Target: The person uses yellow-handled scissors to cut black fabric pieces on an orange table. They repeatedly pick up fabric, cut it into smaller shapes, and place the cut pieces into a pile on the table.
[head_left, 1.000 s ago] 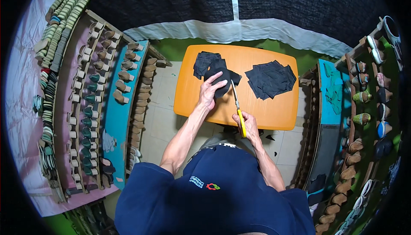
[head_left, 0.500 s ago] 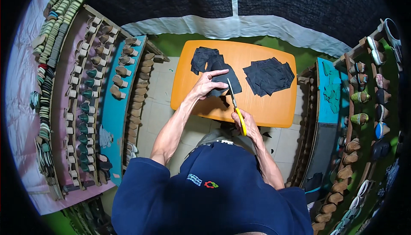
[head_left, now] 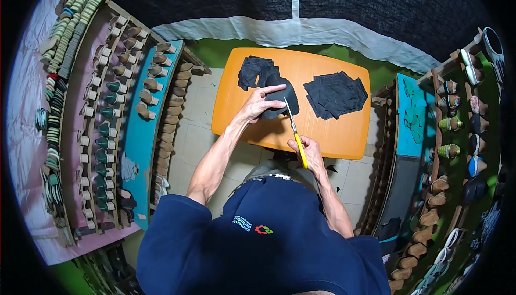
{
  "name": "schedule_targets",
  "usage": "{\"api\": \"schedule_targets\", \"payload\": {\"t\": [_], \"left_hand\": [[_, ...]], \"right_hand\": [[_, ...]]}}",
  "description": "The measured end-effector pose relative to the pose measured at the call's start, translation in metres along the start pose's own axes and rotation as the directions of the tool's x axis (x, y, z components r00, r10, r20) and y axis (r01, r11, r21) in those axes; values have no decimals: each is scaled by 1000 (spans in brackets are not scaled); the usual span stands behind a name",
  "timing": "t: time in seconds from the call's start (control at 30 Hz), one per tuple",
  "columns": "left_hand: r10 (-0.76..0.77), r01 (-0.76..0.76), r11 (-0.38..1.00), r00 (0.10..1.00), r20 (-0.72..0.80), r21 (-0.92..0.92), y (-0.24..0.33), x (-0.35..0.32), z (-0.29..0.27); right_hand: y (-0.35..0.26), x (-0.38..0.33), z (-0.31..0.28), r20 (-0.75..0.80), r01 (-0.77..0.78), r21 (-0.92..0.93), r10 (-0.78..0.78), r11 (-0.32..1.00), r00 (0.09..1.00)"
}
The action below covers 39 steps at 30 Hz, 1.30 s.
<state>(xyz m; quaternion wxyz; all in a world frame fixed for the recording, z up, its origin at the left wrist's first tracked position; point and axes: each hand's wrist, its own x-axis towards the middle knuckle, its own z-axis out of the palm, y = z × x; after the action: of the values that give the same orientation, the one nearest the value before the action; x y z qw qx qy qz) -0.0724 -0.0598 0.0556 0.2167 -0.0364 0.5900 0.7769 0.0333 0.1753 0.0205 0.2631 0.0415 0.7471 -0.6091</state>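
Over the near left part of the orange table, my left hand holds a black fabric-like piece, its thumb and forefinger stretched along it. My right hand is closed around the yellow handles of a pair of scissors. The blades point away from me and slightly left, with their tips at the piece beside my left fingertips. A small pile of black pieces lies just beyond my left hand. Farther right rests a larger, loosely stacked pile of similar black pieces.
Racks of shoe forms and heeled shoes stand on my left, beside a blue board. To the right, a blue-topped shelf carries green scraps, with more shoes past it. A dark patterned curtain hangs behind the table.
The scissors have turned slightly in my right hand, so their handles look narrower. My left hand stays on the black piece. The whole view has shifted a little.
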Motion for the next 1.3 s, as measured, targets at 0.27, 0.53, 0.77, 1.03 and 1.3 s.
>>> {"api": "schedule_targets", "payload": {"t": [0.27,0.53,0.77,1.03,1.3], "left_hand": [[8,-10,1000,998,-67,-27,-4,-6,9],[49,-49,998,999,-15,-27,-12,-6,18],[80,-95,985,991,-112,-142,-15,-5,23],[175,-190,977,974,-146,-100,-34,-5,28],[155,-175,978,974,-165,-115,-31,-11,34]], "right_hand": [[2,-2,2,5,-21,58,21,998,1000],[5,6,0,-13,-13,36,14,999,1000],[12,5,-3,-43,-10,48,12,999,999],[4,6,3,-26,-12,113,15,994,1000],[-4,8,2,-34,10,86,-7,996,999]]}}
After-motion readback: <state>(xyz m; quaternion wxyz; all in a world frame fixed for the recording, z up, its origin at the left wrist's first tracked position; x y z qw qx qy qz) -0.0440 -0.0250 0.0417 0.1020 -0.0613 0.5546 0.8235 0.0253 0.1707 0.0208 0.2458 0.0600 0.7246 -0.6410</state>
